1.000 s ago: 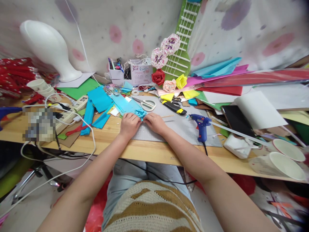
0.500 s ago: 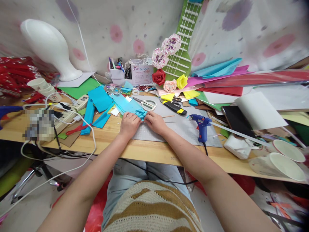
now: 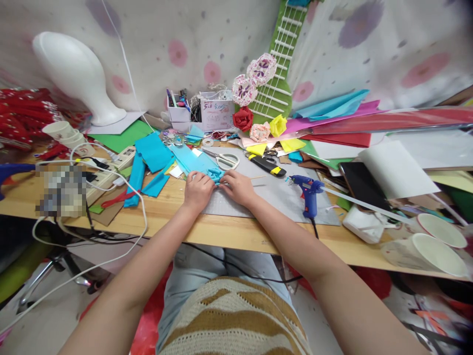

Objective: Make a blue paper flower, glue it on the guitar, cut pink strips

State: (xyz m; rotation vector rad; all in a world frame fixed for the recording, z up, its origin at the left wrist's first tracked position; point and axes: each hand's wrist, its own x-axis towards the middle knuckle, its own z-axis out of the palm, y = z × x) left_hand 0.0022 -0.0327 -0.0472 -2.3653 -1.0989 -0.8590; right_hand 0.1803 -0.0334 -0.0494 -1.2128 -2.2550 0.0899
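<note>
Both hands meet over a bunched piece of blue crepe paper (image 3: 215,174) on the grey cutting mat (image 3: 273,202). My left hand (image 3: 198,190) is closed on its left side, fingers curled over the gathers. From the right, my right hand (image 3: 236,187) pinches the same crumpled part; its fingertips are partly hidden. A flat light-blue strip of the paper (image 3: 186,157) stretches away behind my left hand. A thin wooden stick (image 3: 258,177) points out to the right of my right hand. White-handled scissors (image 3: 227,161) lie just beyond the hands.
A blue glue gun (image 3: 309,192) stands on the mat's right side, near a black-and-yellow utility knife (image 3: 268,165). Cut blue crepe pieces (image 3: 153,150) and a power strip (image 3: 107,170) lie left. Paper cups (image 3: 438,254) sit at the right edge. A green guitar-shaped board with paper flowers (image 3: 275,93) leans behind.
My right hand's fingers have shifted slightly on the bunched paper. Both hands stay in nearly the same place, and the things around them have not moved.
</note>
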